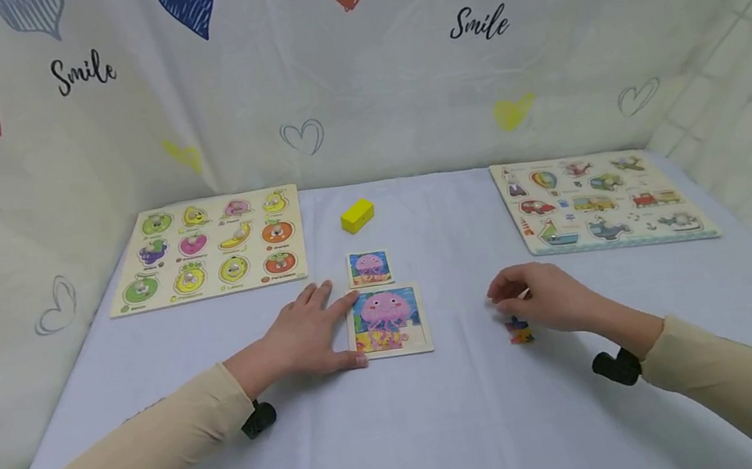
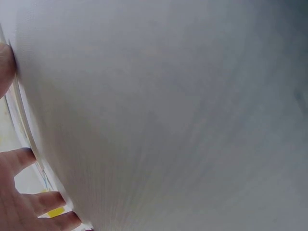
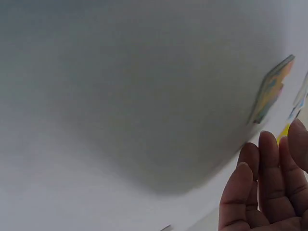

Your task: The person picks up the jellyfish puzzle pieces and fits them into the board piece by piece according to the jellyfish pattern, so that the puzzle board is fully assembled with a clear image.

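Observation:
A square jellyfish jigsaw puzzle [image 1: 386, 312] lies in a pale tray, with bare board showing at its lower right. My left hand [image 1: 303, 336] is spread along the tray's left side, its thumb and forefinger touching the edge; its fingers [image 2: 48, 202] also appear in the left wrist view. My right hand [image 1: 543, 296] hovers just above a loose, colourful puzzle piece [image 1: 520, 333] right of the tray. The right wrist view shows its fingers [image 3: 269, 178] loosely bent, apart from that piece [image 3: 272, 91], with nothing visible between them.
Directly behind the tray lies a small jellyfish picture card [image 1: 370, 268], with a yellow block [image 1: 358, 216] farther back. A fruit puzzle board [image 1: 214, 249] lies at back left, a vehicle puzzle board [image 1: 602, 201] at back right. A printed curtain [image 1: 381, 84] hangs behind the table.

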`<state>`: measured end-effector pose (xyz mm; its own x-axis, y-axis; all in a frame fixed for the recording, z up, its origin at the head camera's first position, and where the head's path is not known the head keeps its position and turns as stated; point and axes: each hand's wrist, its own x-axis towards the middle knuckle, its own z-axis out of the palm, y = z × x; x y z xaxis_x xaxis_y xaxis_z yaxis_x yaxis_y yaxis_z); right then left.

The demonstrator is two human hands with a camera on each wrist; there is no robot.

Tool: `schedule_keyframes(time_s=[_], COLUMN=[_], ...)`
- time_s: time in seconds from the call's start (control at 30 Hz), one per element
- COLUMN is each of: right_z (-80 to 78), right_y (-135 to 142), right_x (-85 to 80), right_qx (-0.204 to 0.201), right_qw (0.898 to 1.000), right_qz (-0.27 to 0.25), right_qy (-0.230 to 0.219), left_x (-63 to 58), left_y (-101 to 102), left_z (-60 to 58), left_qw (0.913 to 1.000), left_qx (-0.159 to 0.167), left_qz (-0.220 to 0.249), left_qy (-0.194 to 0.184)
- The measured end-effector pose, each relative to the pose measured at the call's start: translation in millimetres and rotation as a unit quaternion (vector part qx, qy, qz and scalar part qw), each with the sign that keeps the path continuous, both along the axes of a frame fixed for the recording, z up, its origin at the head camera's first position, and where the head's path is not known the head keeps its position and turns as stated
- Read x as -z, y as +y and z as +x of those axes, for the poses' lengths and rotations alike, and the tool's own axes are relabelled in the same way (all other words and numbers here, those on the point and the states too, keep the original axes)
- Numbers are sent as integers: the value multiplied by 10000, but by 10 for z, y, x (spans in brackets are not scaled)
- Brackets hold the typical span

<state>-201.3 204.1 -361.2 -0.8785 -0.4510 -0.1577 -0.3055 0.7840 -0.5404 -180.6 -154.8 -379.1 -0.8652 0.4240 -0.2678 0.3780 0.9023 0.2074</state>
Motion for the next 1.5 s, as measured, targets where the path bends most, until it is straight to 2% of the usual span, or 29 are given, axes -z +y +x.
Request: schedule_keyframes(time_s=[0.27, 0.37, 0.6, 0.77, 0.93, 1.07, 1.2, 1.37, 1.5], right_z=[88, 109, 165, 208, 164, 84, 7, -63, -82], right_y=[237, 236, 165, 160, 135, -31, -337, -705, -890], right_x=[41, 52, 72, 77, 38, -10, -27, -14, 10], right_qx=[127, 122, 127, 109, 38, 268, 449, 476, 461], right_qw=[9995, 9989, 9989, 9995, 9988, 9951, 9899, 9893, 9893], right_qz=[128, 207, 355, 64, -294, -591, -766, -726, -595], right_qy=[-275, -398, -295, -291, -391, -741, -1109, -1173, -1251], left_x=[9, 0, -20, -18, -22, -22, -30, -35, -32], left_y=[-19, -20, -9, -8, -9, -12, -5, 2, 10], left_z=[3, 5, 8, 6, 4, 0, 1, -5, -8], left_qw=[10000, 10000, 10000, 10000, 10000, 10000, 10000, 10000, 10000], left_qx=[-6, -12, -14, -26, -8, -2, -12, 22, 44], left_qz=[-12, -18, -3, -4, -28, -63, -45, 9, 40], left_qy=[15, -2, -26, -61, -35, -12, -35, 19, 22])
